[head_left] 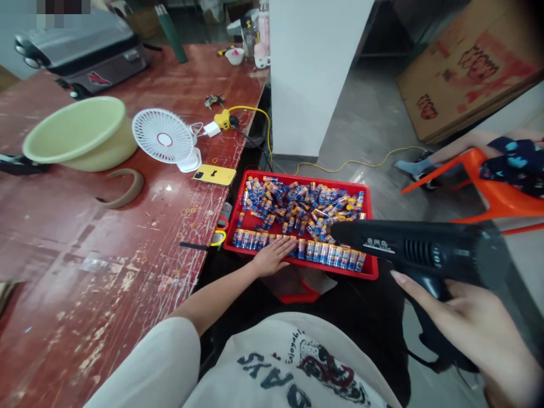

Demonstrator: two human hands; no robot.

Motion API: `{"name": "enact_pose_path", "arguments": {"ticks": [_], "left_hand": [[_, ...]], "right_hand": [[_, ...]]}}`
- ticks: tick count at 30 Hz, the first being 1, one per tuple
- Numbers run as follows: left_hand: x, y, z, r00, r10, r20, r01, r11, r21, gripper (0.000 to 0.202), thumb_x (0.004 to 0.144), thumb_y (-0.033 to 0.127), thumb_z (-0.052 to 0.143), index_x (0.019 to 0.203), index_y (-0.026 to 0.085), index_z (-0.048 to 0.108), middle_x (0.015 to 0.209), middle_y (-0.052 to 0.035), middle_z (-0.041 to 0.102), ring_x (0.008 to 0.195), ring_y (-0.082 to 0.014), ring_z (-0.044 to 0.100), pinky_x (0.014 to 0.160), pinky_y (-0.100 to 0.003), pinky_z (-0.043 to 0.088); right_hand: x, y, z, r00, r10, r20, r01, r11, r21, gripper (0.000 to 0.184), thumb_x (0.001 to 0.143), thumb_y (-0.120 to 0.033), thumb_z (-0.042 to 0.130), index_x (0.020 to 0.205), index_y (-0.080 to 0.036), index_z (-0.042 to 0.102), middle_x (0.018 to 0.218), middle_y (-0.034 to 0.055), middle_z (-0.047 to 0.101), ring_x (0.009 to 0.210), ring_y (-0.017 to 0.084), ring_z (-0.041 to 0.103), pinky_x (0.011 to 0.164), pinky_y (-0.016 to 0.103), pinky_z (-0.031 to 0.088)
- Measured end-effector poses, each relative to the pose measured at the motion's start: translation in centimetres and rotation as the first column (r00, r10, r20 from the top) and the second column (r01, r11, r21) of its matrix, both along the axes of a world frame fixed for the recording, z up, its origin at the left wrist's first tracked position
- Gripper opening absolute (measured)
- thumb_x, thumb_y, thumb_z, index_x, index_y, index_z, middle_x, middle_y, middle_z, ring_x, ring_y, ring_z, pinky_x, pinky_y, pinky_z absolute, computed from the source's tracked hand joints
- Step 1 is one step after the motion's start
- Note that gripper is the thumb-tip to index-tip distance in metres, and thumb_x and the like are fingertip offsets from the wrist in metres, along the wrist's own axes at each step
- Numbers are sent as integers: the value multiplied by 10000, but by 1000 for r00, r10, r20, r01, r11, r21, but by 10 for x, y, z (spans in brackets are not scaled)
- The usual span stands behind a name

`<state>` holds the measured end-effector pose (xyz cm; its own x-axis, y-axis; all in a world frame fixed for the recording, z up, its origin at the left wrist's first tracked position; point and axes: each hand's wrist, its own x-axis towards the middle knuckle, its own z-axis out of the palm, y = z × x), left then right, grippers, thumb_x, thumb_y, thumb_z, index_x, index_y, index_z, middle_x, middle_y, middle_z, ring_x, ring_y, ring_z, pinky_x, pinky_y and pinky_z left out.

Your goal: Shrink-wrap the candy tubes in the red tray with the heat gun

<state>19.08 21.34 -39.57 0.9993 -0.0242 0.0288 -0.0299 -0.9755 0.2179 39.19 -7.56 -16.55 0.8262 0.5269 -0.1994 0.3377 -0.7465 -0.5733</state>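
Little blue-and-gold tubes point(301, 195) are sitting in a red tray point(370, 267), one row lining up neatly, the rest lying jumbled. Left hand point(274, 258) is resting on that row, fingers slightly apart; right hand point(474, 320) is clamping its fingers round a black blower point(408, 241). Scuffed reddish surface point(148, 255)'s holding a fan point(164, 139), phone point(221, 177) and basin point(102, 156); grey floor point(357, 130)'s showing beyond.

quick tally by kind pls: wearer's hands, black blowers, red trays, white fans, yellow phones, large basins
Wearer's left hand and right hand: 2
Black blower: 1
Red tray: 1
White fan: 1
Yellow phone: 1
Large basin: 1
Total: 7
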Motion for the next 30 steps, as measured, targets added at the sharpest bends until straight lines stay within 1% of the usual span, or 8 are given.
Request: {"name": "enact_pose_path", "arguments": {"ticks": [5, 8, 12, 17, 20, 23, 27, 30], "left_hand": [[-53, 15, 16, 993, 114, -44, -115, 993, -13, 799, 964, 532, 405, 1557, 124, 58, 1607, -158, 166, 1501, -271, 78, 1212, -496, 184], [-78, 5, 24, 969, 243, -52, -244, 970, -10, 807, 969, 523, 392, 1551, 92, 36, 1607, -204, 110, 1496, -295, 47, 1198, -504, 226], [-114, -17, 31, 878, 477, -43, -478, 878, -9, 801, 981, 483, 382, 1544, 84, -24, 1596, -257, 77, 1483, -333, 72, 1169, -554, 270], [-137, -34, 41, 861, 505, -53, -508, 859, -64, 787, 980, 441, 413, 1544, 101, -18, 1588, -273, 104, 1477, -347, 94, 1150, -588, 293], [-119, -39, 49, 932, 362, -10, -358, 917, -175, 714, 987, 371, 419, 1552, 146, 43, 1598, -227, 143, 1484, -312, 122, 1163, -550, 307], [-68, -47, 49, 995, 58, 76, -35, 962, -272, 618, 995, 300, 397, 1545, 162, 152, 1585, -175, 247, 1488, -242, 166, 1182, -448, 324], [29, -68, 28, 938, -329, 109, 346, 906, -242, 519, 1005, 279, 346, 1477, 66, 341, 1544, -154, 354, 1489, -185, 169, 1225, -345, 231], [84, -76, 7, 910, -412, 56, 415, 892, -177, 553, 1007, 338, 351, 1474, 44, 345, 1572, -144, 287, 1495, -208, 135, 1245, -386, 134]], "right_hand": [[-13, 12, -10, 986, 30, -164, -41, 997, -61, 578, 654, -777, 577, 545, -216, 489, 344, -26, 365, 349, 107, 315, 381, 246, 210], [-24, 39, -8, 972, 141, -188, -150, 988, -32, 556, 666, -770, 549, 578, -224, 489, 336, -30, 365, 333, 127, 349, 390, 259, 204], [-35, 65, 0, 940, 314, -130, -318, 948, -10, 501, 751, -718, 489, 652, -227, 510, 365, -19, 430, 361, 167, 437, 414, 280, 262], [-37, 62, 2, 924, 374, -85, -381, 919, -102, 483, 777, -702, 473, 651, -236, 488, 403, -9, 468, 405, 184, 484, 432, 290, 291], [-36, 57, -3, 925, 358, -126, -369, 925, -84, 486, 782, -713, 477, 673, -239, 487, 404, -18, 468, 368, 171, 453, 414, 292, 278], [-33, 56, -5, 937, 319, -139, -328, 944, -46, 489, 779, -714, 486, 705, -232, 513, 420, -16, 487, 373, 169, 451, 413, 291, 275], [-23, 48, 5, 965, 194, -178, -206, 977, -53, 548, 688, -761, 556, 565, -238, 447, 398, -19, 417, 373, 132, 389, 404, 268, 235], [-8, 30, 18, 988, 65, -138, -73, 996, -57, 598, 644, -797, 568, 492, -237, 424, 388, -11, 394, 371, 110, 329, 392, 257, 203]]}}
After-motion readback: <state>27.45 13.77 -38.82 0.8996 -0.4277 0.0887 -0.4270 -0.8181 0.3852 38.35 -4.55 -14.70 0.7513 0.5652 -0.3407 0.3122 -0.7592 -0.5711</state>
